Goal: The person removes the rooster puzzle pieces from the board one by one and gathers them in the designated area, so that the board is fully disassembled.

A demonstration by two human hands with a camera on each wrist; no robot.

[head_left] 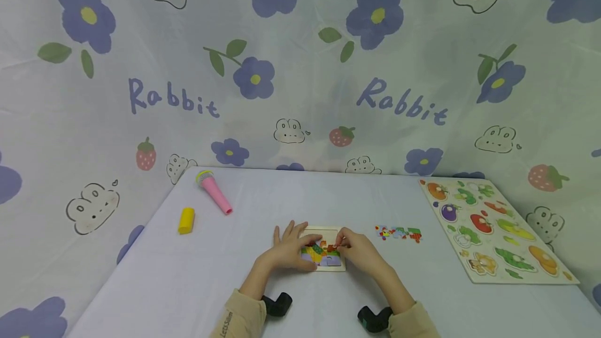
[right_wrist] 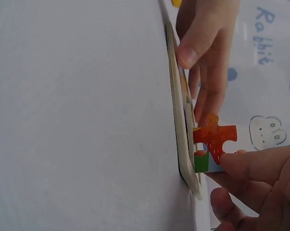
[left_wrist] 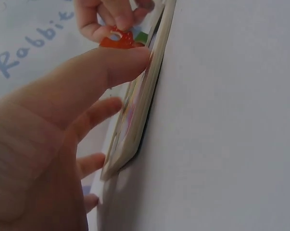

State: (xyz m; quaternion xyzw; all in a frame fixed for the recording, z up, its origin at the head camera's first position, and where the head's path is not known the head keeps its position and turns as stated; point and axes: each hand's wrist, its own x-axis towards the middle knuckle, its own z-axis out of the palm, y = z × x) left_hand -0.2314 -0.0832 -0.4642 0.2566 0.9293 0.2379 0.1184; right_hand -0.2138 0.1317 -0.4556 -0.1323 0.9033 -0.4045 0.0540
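Observation:
A small wooden jigsaw tray (head_left: 325, 231) lies on the table, its lower part filled with colourful pieces and its upper part bare wood. My left hand (head_left: 285, 252) rests over its left side, fingers spread; in the left wrist view the thumb (left_wrist: 128, 62) lies along the near edge. Over the tray's right side, my right hand (head_left: 360, 254) pinches a red jigsaw piece (right_wrist: 217, 137) with green and blue parts between thumb and fingers. The right wrist view shows that piece tilted up at the tray's edge. Whether it touches the other pieces I cannot tell.
Several joined or closely set jigsaw pieces (head_left: 398, 233) lie right of the tray. A large vegetable board (head_left: 457, 246) is at the far right. At the back left are a pink toy microphone (head_left: 216, 194) and a yellow cylinder (head_left: 186, 220). A printed curtain (head_left: 300, 67) hangs behind.

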